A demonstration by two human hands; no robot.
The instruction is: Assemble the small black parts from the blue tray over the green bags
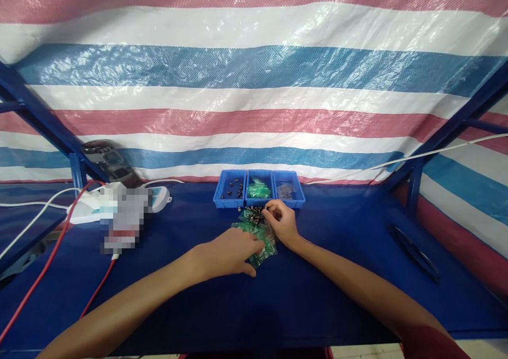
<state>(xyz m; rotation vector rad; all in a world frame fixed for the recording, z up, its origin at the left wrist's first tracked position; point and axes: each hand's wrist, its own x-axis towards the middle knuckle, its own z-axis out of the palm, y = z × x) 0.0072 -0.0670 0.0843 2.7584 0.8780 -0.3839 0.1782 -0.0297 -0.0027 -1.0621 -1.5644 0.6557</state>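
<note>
My left hand [230,250] lies palm down over a pile of small green plastic bags [268,242], its fingers stretched out and the thumb apart. Just above, my right hand [282,224] pinches thumb and index finger together at the right edge of a heap of small dark metal pieces, like screws [254,216]. What sits between those fingertips is too small to make out. The heap rests on the bags, right in front of three blue bins. A few dark pieces are in the left bin [229,204], green bags in the middle bin [260,202], clear bags in the right bin [298,194].
On the left of the blue table [337,295] lies a white power strip [161,199] with white and red cables, beside a blurred-out object [127,221]. A dark device [111,163] leans behind it. Dark folded glasses [415,253] lie at right. Striped sheeting [254,120] hangs behind.
</note>
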